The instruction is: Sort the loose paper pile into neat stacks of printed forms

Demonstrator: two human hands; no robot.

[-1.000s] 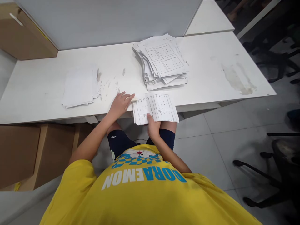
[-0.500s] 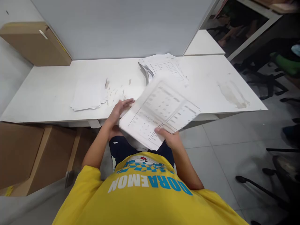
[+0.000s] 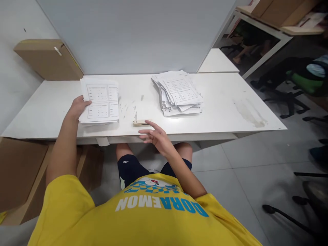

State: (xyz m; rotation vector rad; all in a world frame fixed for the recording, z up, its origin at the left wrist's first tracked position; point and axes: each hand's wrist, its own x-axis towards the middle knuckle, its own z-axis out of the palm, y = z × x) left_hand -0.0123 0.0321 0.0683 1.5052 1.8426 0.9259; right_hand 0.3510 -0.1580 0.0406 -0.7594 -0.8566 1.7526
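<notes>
On the left of the desk my left hand (image 3: 78, 107) grips a printed sheet of paper (image 3: 101, 102) at its left edge. Its thumb lies on top and the other fingers are mostly hidden. The sheet rests over a stack of paper. My right hand (image 3: 159, 138), fingers spread and holding nothing, hovers at the desk's front edge. Just beyond its fingertips lies a small, flat beige object (image 3: 138, 123), partly covered by the hand; its kind is unclear. Farther back, right of centre, sits an uneven pile of printed papers (image 3: 180, 90).
A white desk (image 3: 217, 112) runs across in front of me, with a grey panel (image 3: 138, 34) behind it. One cardboard box (image 3: 48, 59) stands at the back left; open cardboard boxes (image 3: 23, 171) are below on the left. Office chairs (image 3: 284, 95) stand to the right.
The printed sheet has gone from my lap to the left stack, carried by my left hand. My right hand has let go of it and moved left, uncovering the beige object.
</notes>
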